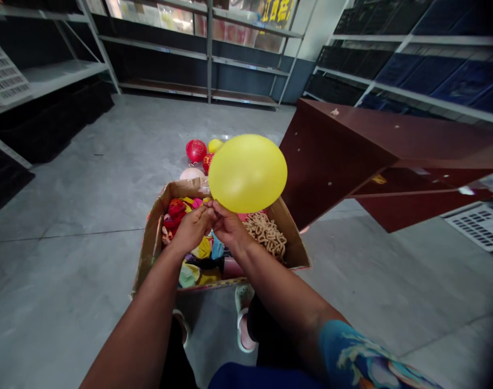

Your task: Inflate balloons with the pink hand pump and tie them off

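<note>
A blown-up yellow balloon [248, 173] is held up over a cardboard box [295, 237], its neck end pinched between my two hands. My left hand [193, 229] has its fingertips pressed together at the neck. Against it, my right hand [229, 224] is closed round the same spot; the neck itself is hidden by the fingers. Below lie limp, uninflated balloons [177, 213] in red, yellow, blue and green. At the box's right side is a heap of beige twisted cord [268, 235].
Beyond the box, red balloons [196, 151], a small yellow balloon [215, 145] and a pale pink balloon [192, 173] rest on the floor. A dark red wooden cabinet [335, 156] stands close on the right. Metal shelves [161, 47] line the back wall.
</note>
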`<state>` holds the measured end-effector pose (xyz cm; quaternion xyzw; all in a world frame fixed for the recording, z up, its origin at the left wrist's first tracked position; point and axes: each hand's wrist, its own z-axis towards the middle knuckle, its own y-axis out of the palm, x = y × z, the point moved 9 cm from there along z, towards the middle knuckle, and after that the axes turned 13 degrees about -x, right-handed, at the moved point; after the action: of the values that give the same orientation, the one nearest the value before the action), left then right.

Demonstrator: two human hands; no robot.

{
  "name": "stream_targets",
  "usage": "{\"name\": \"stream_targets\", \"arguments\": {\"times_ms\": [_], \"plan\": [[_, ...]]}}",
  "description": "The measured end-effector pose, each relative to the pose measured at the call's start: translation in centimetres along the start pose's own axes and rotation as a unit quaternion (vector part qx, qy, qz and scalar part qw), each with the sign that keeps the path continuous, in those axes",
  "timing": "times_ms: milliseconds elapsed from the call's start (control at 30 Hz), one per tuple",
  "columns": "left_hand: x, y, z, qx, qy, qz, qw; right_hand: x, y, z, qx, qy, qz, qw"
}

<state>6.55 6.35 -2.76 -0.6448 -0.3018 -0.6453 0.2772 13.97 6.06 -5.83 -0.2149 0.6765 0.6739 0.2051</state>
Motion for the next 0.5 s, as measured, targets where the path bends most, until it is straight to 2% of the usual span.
{"name": "stream_targets", "arguments": {"times_ms": [67,167,267,333,367,400,433,467,500], "plan": [[-0.3,-0.4,0.0,0.031,0.007,-0.026,0.999,0.5,0.0,0.2,0.010,0.021,0.004,1.000],[-1.7,-0.3,0.1,0.052,-0.032,-0.120,0.991,1.1,-0.1,0.2,0.008,0.075,-0.028,0.997],[-2.8,0.3,-0.2,0.043,-0.087,-0.252,0.963,1.1,0.9,-0.6,-0.093,0.168,-0.089,0.977],[-2.8,0.1,-0.5,0.047,-0.093,-0.331,0.938,0.1,1.1,-1.9,-0.172,0.229,-0.154,0.946],[-2.7,-0.2,-0.6,0.059,-0.088,-0.367,0.924,-0.7,0.5,-2.6,-0.188,0.253,-0.207,0.926],[-2.7,-0.7,-0.8,0.074,-0.082,-0.398,0.911,-2.0,-0.8,-3.1,-0.184,0.262,-0.281,0.905],[-2.6,-1.1,-0.9,0.089,-0.076,-0.423,0.898,-3.8,-2.1,-3.3,-0.168,0.241,-0.370,0.881],[-2.6,-1.6,-1.1,0.103,-0.072,-0.442,0.888,-5.7,-3.6,-3.4,-0.147,0.213,-0.460,0.849],[-2.6,-1.9,-1.2,0.115,-0.069,-0.453,0.881,-7.1,-5.1,-3.7,-0.135,0.211,-0.542,0.803]]}}
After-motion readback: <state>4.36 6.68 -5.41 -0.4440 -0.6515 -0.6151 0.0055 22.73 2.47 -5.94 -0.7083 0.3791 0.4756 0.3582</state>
